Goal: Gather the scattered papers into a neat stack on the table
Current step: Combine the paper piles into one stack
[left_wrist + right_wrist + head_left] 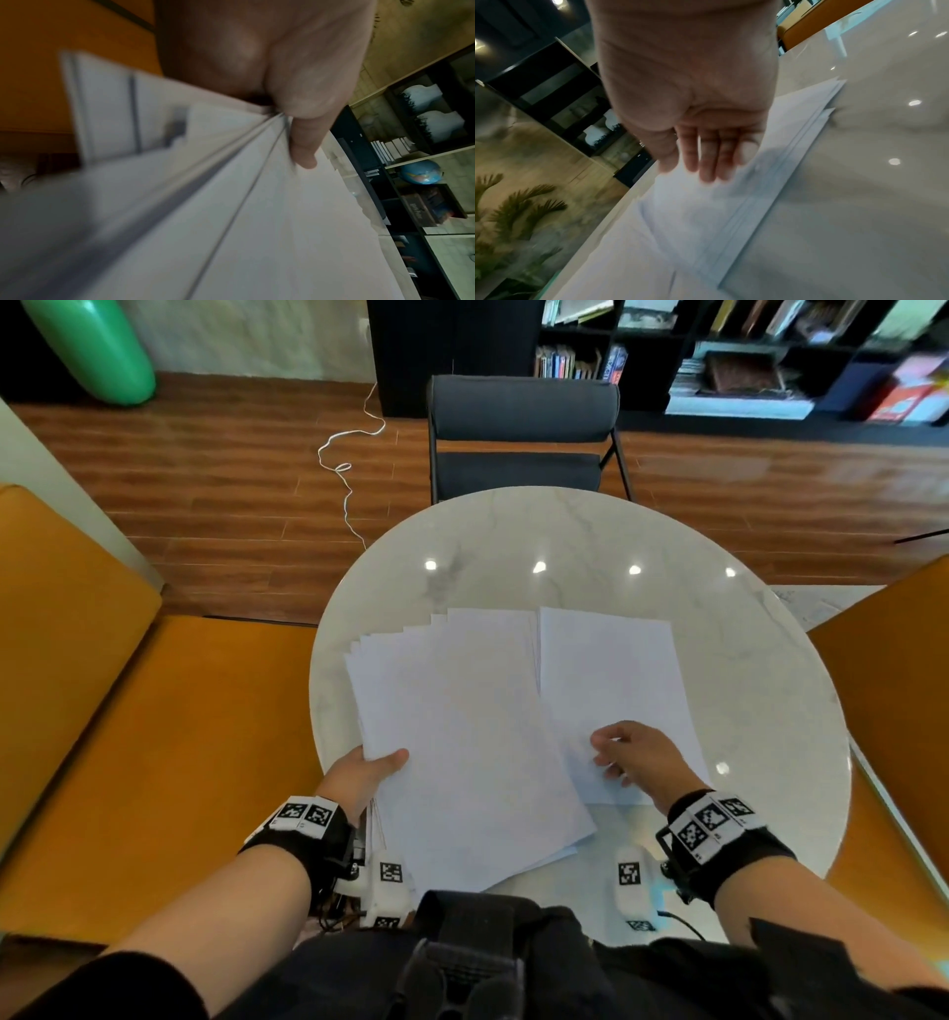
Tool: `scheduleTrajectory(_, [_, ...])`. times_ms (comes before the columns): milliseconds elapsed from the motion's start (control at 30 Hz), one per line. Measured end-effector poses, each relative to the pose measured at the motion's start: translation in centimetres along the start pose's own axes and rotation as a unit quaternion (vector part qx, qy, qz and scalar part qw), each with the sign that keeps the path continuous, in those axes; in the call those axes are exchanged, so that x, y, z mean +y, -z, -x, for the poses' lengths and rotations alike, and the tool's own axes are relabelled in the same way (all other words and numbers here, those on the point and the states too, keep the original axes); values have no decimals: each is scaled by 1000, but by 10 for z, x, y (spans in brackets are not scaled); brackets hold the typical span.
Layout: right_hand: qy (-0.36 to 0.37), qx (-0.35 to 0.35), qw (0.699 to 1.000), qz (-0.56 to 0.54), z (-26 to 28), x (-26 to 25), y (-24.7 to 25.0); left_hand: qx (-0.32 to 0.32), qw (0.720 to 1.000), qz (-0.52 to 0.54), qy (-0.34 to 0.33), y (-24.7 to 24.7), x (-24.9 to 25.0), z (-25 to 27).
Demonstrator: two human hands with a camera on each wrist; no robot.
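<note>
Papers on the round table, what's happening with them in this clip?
A person is gathering loose white sheets. The left hand holds a fanned bundle of papers by its near left edge, thumb on top. The right hand is open over a separate sheet lying flat on the marble table, to the bundle's right. The edges are still uneven, so no neat stack yet.

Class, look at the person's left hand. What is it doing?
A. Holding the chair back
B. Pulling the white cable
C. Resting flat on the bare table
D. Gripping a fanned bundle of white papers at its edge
D: the left hand pinches the edge of the fanned papers, thumb on top, fingers hidden beneath.
</note>
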State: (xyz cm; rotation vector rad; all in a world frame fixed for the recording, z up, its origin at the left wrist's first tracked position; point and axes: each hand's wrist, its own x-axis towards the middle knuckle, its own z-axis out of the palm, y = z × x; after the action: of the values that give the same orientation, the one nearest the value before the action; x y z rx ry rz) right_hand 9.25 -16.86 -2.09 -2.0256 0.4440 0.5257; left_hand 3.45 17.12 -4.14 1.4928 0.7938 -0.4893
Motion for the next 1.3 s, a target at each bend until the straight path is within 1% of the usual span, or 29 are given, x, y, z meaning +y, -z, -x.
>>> scheduleTrajectory(33, [0,65,997,32,-4,5,6,0,1000,-2,-1,0,-1,-1])
scheduleTrajectory(67, [-12,131,988,75,-8,10,12,2,1000,-3,-1,0,-2,-3])
scheduleTrajectory(100, [-41,184,975,120,-12,14,19,5,1000,-2,0,0,-3,-4])
scheduleTrajectory(133, [-78,217,961,150,-15,18,24,8,1000,2,1,0,-4,-5])
scheduleTrajectory(167, [-115,231,953,161,-16,21,29,9,1000,4,0,0,-5,-6])
scheduleTrajectory(233, [-163,218,944,185,-17,25,32,13,1000,-1,2,-2,-3,-6])
scheduleTrajectory(300, [-173,203,936,227,-18,28,29,23,1000,-14,6,-4,-1,-6])
scheduleTrajectory(367, [-175,205,933,237,-20,28,24,43,998,-49,25,-4,2,-6])
scheduleTrajectory(467, [-206,204,938,192,-26,28,25,56,994,-78,43,-3,4,-8])
scheduleTrajectory(533, [-216,190,947,144,-27,29,28,53,996,-67,37,-2,1,-10])
scheduleTrajectory(600, [-205,190,950,141,-25,30,28,41,999,-18,17,-3,-2,-9])
scheduleTrajectory(667, [-171,208,948,171,-21,29,24,22,1000,6,6,-2,-6,-8])
scheduleTrajectory(800, [-85,215,950,210,-15,29,14,34,999,0,-3,-2,-6,-6])
scheduleTrajectory(900, [-68,240,948,200,-13,30,14,41,999,-11,-5,-4,-5,-6])
scheduleTrajectory(967, [-53,239,960,137,-13,30,18,41,999,-10,-6,-4,-4,-5])
scheduleTrajectory(1033, [-16,207,978,24,-11,27,25,42,999,-9,-6,-5,-3,-2])
scheduleTrajectory(1067, [1,195,981,-13,-9,23,30,42,999,-8,-6,-5,-3,-2])
scheduleTrajectory(1133, [25,189,981,-33,-8,15,41,39,999,-5,-7,-6,-2,-1])
scheduleTrajectory(1300, [77,189,976,-70,6,-25,58,39,999,-12,-11,-7,0,2])
